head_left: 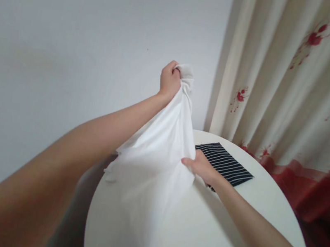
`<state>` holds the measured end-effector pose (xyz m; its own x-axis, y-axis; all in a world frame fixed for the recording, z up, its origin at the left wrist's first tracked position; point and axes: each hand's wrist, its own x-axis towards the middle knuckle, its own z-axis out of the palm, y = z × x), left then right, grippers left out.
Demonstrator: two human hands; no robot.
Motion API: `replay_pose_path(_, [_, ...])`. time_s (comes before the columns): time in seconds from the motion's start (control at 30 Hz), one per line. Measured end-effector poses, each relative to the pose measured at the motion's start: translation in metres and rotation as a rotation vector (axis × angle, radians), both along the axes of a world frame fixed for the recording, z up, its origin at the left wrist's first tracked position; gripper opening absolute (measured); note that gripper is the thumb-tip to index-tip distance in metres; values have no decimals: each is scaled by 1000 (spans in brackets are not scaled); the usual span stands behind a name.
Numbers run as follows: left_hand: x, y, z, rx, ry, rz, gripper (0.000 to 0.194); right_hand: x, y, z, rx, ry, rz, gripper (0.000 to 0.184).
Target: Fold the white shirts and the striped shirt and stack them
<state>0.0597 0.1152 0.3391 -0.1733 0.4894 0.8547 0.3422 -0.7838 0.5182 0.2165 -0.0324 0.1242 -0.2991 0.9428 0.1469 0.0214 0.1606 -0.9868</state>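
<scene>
Nearest, at six o'clock from the middle of the view, thin white cloth [160, 168] hangs soft and slightly blurred above a smooth, round white table [206, 238], whose curved rim shows at seven o'clock and from three to four. Pale tabletop spreads out around five o'clock. Toward four, the right hand [203, 167] pinches the white cloth's right edge, thumb on the near face, fingers mostly hidden. Just beyond lies a flat, four-cornered striped cloth [229, 163], black with fine white lines, a strip of tabletop between it and the rim. At twelve, the left hand [171, 80] is fisted around the raised, bunched end, creases fanning down from it. Farther back, a plain wall [87, 36] spans nine to twelve; at two, a pleated cream curtain [271, 82] bears red flowers.
</scene>
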Motion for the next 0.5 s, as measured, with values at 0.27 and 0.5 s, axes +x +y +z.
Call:
replay_pose_path(0.27, [-86,-44,-59,-182,-25,142,45,51,20,50,419,213,-344,17])
replay_pose_path(0.5, [21,-164,-187,-277,460,-461,138,11,23,79,546,244,-511,19])
